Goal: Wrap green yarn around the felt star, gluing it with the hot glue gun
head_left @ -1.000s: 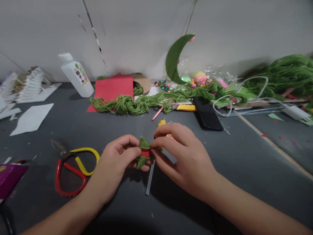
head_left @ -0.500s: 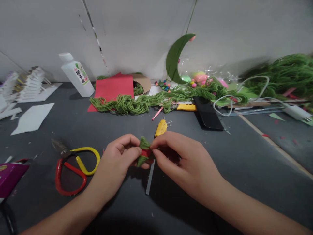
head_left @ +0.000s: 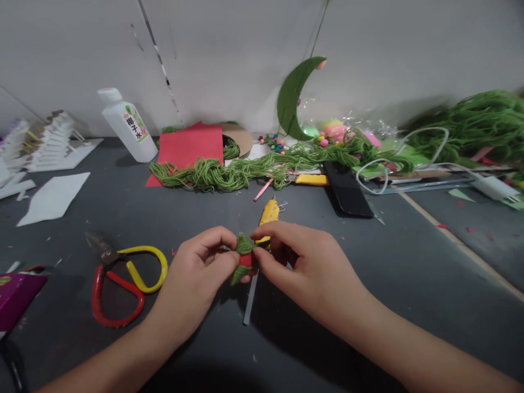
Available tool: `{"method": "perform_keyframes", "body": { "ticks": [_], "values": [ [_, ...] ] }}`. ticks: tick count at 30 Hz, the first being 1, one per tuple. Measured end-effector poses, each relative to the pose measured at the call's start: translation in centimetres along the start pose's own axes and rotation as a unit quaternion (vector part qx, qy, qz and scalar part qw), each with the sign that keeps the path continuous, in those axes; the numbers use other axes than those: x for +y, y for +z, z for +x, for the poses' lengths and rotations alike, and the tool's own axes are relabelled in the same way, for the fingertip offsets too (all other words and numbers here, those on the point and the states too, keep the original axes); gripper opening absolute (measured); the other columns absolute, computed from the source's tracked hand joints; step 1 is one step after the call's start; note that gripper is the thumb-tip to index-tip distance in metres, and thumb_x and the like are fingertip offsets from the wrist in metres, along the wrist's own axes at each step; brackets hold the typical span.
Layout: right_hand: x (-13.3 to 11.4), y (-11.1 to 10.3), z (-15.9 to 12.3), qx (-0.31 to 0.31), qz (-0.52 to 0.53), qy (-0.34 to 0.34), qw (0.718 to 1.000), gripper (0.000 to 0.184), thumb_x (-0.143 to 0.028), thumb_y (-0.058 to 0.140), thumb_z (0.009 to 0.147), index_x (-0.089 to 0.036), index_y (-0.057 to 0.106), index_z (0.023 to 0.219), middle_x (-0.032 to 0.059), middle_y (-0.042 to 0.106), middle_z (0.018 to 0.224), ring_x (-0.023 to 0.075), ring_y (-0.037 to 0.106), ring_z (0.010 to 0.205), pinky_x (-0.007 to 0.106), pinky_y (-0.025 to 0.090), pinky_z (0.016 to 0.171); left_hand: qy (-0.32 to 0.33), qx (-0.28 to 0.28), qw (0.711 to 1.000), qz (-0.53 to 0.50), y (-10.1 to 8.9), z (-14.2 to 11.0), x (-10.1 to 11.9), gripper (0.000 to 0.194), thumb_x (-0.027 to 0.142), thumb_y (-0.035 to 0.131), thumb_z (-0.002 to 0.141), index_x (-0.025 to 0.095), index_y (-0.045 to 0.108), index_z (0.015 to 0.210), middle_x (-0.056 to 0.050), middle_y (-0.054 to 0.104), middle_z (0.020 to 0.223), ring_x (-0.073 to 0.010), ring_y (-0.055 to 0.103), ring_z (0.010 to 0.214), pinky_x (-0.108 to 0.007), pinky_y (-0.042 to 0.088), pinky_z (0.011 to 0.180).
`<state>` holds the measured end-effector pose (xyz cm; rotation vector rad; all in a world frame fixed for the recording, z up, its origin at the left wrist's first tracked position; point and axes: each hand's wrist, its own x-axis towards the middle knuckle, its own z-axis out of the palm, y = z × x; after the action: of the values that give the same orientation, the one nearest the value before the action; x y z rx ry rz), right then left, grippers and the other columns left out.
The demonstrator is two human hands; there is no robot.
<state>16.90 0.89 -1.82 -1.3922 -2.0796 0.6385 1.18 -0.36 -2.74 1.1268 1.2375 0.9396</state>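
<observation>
Between my two hands is a small piece wrapped in green yarn [head_left: 244,243], with a red band [head_left: 245,260] across its middle. My left hand [head_left: 207,261] pinches its left side between thumb and fingers. From the right, the thumb and forefinger of my right hand [head_left: 301,256] close on its edge; the fingertips partly hide it. Beneath and behind the hands lies a yellow glue gun [head_left: 268,214], a pale glue stick [head_left: 251,300] reaching toward me. Left of my left hand rest cutters [head_left: 118,278] with one red and one yellow handle.
Along the wall lie a long green yarn bundle [head_left: 216,173], red sheet [head_left: 190,144], black phone [head_left: 347,188], yellow-handled cutter [head_left: 311,179] and white charger [head_left: 497,187]. A green crescent [head_left: 292,98] leans there. A white bottle [head_left: 129,125] stands back left; a purple box [head_left: 20,295] sits at left.
The green and red piece has shifted slightly right and tilted a little, its lower tip now pointing down-left. Both hands stay on it; my right fingers have moved slightly.
</observation>
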Motion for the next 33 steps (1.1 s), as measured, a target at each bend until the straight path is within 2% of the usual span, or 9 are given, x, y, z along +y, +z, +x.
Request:
{"method": "perform_keyframes", "body": {
  "ticks": [3,7,13,18,21,24,29,33],
  "values": [
    [0.0,-0.1,0.1,-0.012,-0.008,0.003,1.000,0.011,-0.014,0.055,0.072,-0.020,0.065,0.074,-0.0035,0.059,0.056,0.0092,0.048,0.047,0.020,0.030,0.046,0.008,-0.004,1.000,0.015,0.1,0.0,0.2,0.014,0.010,0.052,0.071,0.019,0.058,0.062,0.004,0.059,0.057,-0.0104,0.056,0.058,-0.017,0.043,0.058],
    [0.1,-0.1,0.0,-0.007,-0.030,0.003,1.000,0.009,-0.015,0.056,0.072,-0.020,0.064,0.072,-0.0042,0.056,0.054,0.0089,0.045,0.047,0.021,0.029,0.046,-0.001,-0.031,0.999,-0.011,-0.1,0.1,-0.1,0.012,0.013,0.052,0.072,0.019,0.060,0.066,0.003,0.060,0.060,-0.0129,0.056,0.060,-0.021,0.044,0.060],
    [0.0,-0.1,-0.2,-0.007,-0.060,-0.022,0.998,0.009,-0.014,0.055,0.072,-0.020,0.063,0.072,-0.0030,0.059,0.058,0.0098,0.047,0.050,0.022,0.030,0.049,0.026,-0.010,0.991,0.129,-0.6,0.5,-0.1,0.008,0.016,0.057,0.069,0.017,0.065,0.070,0.001,0.062,0.069,-0.0140,0.052,0.066,-0.021,0.040,0.061],
    [-0.1,0.0,-0.4,-0.009,-0.064,-0.029,0.997,0.011,-0.016,0.055,0.075,-0.021,0.064,0.077,-0.0016,0.065,0.068,0.0117,0.053,0.056,0.024,0.034,0.053,0.038,0.006,0.983,0.177,-0.6,0.5,0.2,0.008,0.016,0.055,0.067,0.018,0.063,0.064,0.002,0.060,0.066,-0.0144,0.051,0.064,-0.022,0.039,0.061],
    [-0.1,0.0,-0.5,0.002,-0.044,-0.037,0.998,0.013,-0.017,0.055,0.076,-0.021,0.064,0.084,-0.0014,0.066,0.070,0.0126,0.055,0.058,0.024,0.036,0.055,0.023,0.031,0.986,0.164,-0.6,0.4,0.4,0.011,0.015,0.053,0.066,0.019,0.059,0.058,0.004,0.054,0.057,-0.0126,0.047,0.056,-0.021,0.036,0.053],
    [-0.1,0.0,-0.5,0.003,-0.026,-0.039,0.999,0.016,-0.016,0.055,0.075,-0.021,0.064,0.086,-0.0015,0.066,0.069,0.0126,0.056,0.059,0.024,0.037,0.055,0.001,0.031,0.989,0.142,-0.6,0.4,0.4,0.014,0.014,0.050,0.067,0.019,0.057,0.056,0.005,0.051,0.051,-0.0110,0.044,0.049,-0.021,0.035,0.048],
    [0.0,-0.1,-0.2,-0.006,-0.016,-0.008,1.000,0.014,-0.016,0.055,0.075,-0.021,0.066,0.082,-0.0024,0.064,0.065,0.0109,0.053,0.054,0.022,0.034,0.050,-0.016,-0.014,0.997,0.070,-0.7,0.4,0.0,0.013,0.013,0.050,0.071,0.018,0.057,0.061,0.005,0.052,0.053,-0.0093,0.047,0.045,-0.021,0.039,0.048],
    [0.0,-0.4,0.0,-0.020,0.010,0.016,1.000,0.011,-0.013,0.056,0.073,-0.020,0.064,0.072,-0.0052,0.056,0.054,0.0084,0.045,0.046,0.020,0.030,0.046,-0.048,-0.070,0.996,-0.031,-0.9,0.6,-0.3,0.011,0.017,0.050,0.075,0.017,0.060,0.071,0.000,0.061,0.060,-0.0139,0.057,0.053,-0.022,0.043,0.046]
  ]
}}
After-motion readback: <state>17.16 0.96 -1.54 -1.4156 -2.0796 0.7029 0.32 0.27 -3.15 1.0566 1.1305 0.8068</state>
